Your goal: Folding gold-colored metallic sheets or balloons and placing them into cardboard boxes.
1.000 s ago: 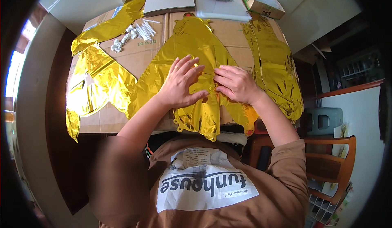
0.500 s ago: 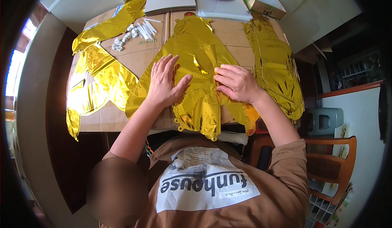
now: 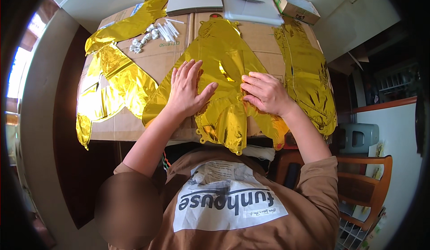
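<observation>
A large flat gold foil balloon (image 3: 221, 53), deflated and partly folded, lies in front of me, its lower lobes reaching the near edge of the cardboard. My left hand (image 3: 188, 88) rests palm down on its left part, with thumb and fingers spread. On its right side my right hand (image 3: 265, 92) has its fingers bent and its thumb drawn in, pinching a fold of the foil. Another gold foil balloon (image 3: 121, 82) lies crumpled and shiny to the left. A long gold foil piece (image 3: 309, 79) is spread along the right side.
Cardboard (image 3: 179, 55) covers the table. Toward the back left are several white sticks (image 3: 169, 31) and small white bundles (image 3: 136, 46). Along the back are a stack of white sheets (image 3: 195, 0), clear plastic packaging (image 3: 251, 6) and a carton (image 3: 296, 7). A wooden chair (image 3: 365, 187) stands at the right.
The view has shifted slightly, so everything sits a little further right. Both hands keep nearly the same places on the foil.
</observation>
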Tool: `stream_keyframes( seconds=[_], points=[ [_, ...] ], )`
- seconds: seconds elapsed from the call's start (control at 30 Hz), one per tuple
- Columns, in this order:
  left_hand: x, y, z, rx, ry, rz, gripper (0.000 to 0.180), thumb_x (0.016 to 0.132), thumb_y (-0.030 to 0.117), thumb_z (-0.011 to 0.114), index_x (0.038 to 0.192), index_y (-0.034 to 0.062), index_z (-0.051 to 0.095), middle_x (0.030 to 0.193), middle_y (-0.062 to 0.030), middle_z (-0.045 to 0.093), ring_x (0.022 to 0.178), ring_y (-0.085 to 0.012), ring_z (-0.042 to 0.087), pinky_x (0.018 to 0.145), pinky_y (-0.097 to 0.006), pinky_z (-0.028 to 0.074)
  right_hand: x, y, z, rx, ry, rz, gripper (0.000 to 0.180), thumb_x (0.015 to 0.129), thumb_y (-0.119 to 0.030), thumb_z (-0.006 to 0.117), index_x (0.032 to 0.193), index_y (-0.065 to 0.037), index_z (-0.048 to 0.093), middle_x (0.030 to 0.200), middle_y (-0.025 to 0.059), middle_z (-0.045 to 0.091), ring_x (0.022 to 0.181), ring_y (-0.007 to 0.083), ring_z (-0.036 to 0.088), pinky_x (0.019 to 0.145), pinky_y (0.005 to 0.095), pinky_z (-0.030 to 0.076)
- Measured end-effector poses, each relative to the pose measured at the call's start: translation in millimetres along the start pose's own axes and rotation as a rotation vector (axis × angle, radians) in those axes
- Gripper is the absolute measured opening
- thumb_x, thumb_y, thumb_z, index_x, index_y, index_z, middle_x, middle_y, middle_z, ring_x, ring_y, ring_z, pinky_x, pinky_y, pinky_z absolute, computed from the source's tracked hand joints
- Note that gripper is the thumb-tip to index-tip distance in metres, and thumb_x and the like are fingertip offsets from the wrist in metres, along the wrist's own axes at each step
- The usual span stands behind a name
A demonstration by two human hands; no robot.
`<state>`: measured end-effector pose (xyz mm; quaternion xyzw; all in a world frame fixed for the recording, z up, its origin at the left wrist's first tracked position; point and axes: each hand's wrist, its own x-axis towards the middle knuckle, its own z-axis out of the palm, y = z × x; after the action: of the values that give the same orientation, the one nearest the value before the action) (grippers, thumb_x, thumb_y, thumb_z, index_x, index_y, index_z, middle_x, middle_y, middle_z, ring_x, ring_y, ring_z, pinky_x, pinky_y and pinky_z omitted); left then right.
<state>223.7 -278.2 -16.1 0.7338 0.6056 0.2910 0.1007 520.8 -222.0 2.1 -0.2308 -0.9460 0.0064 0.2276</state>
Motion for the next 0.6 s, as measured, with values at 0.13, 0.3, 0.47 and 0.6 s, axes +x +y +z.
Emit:
stream_keyframes(
  seconds=[0.13, 0.3, 0.47, 0.6],
  points=[
    [-1.7, 0.7, 1.6, 0.01, 0.0, -0.033, 0.083, 0.094, 0.062, 0.061, 0.151, 0.0034, 0.043, 0.152, -0.0222, 0.046, 0.147, -0.041, 0.035, 0.124, -0.058, 0.018, -0.3, 1.7, 0.4, -0.003, 0.003, -0.003, 0.034, 0.083, -0.029, 0.081, 0.111, -0.011, 0.075, 0.124, 0.007, 0.072, 0.115, 0.028, 0.066, 0.094, 0.0402, 0.055],
    [-2.1, 4.3, -0.3, 0.046, -0.009, -0.025, 0.08, 0.097, 0.06, 0.058, 0.151, 0.0036, 0.043, 0.153, -0.0226, 0.046, 0.147, -0.0407, 0.036, 0.123, -0.056, 0.02, 0.8, -0.3, -3.1, 0.012, -0.002, 0.014, 0.036, 0.079, -0.024, 0.084, 0.11, -0.007, 0.075, 0.122, 0.0088, 0.073, 0.116, 0.03, 0.067, 0.095, 0.0413, 0.056],
    [-2.7, 3.0, 1.0, 0.037, -0.004, -0.026, 0.08, 0.097, 0.06, 0.058, 0.151, 0.0034, 0.043, 0.153, -0.0226, 0.046, 0.148, -0.0404, 0.036, 0.124, -0.056, 0.019, -1.5, 3.3, 0.2, -0.001, -0.004, -0.002, 0.033, 0.084, -0.029, 0.08, 0.111, -0.01, 0.075, 0.123, 0.0071, 0.073, 0.115, 0.028, 0.066, 0.094, 0.0406, 0.055],
    [-2.5, 2.7, 1.9, 0.033, -0.004, -0.033, 0.08, 0.098, 0.06, 0.058, 0.152, 0.0033, 0.042, 0.154, -0.0224, 0.046, 0.148, -0.0402, 0.035, 0.124, -0.056, 0.018, -1.7, 2.4, -0.4, 0.0, -0.002, 0.002, 0.033, 0.084, -0.029, 0.08, 0.111, -0.01, 0.075, 0.124, 0.007, 0.072, 0.115, 0.0279, 0.066, 0.093, 0.0408, 0.055]
  ],
)
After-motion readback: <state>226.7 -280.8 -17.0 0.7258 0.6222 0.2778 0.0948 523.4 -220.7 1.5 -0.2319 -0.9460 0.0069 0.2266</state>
